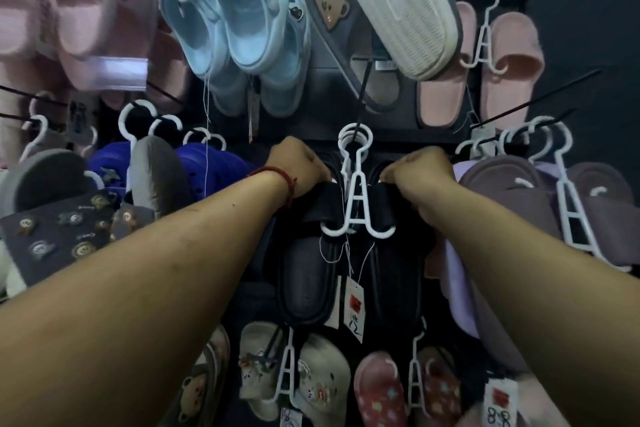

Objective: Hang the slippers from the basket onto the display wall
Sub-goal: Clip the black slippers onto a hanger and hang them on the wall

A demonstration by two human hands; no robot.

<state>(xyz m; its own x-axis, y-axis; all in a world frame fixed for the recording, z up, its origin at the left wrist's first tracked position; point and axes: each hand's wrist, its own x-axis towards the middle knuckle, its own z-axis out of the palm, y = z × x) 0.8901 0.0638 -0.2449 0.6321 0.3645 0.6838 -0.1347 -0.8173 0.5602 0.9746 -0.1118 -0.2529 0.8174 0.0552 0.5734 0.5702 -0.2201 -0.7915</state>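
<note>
A pair of black slippers (308,274) hangs on a white plastic hanger (356,198) at the middle of the display wall. The hanger's hook loops over a black peg (363,94). My left hand (301,166) grips the top of the left black slipper. My right hand (422,173) grips the top of the right one. A white price tag (356,308) dangles between the two slippers. The basket is out of view.
Pink slippers (79,17), blue clogs (239,31) and a white-soled slipper (405,7) hang above. Purple slippers (519,204) hang to the right, dark blue clogs (204,163) to the left. Beige (311,381) and red patterned (381,392) pairs hang below. A bare black peg (540,97) juts out at the right.
</note>
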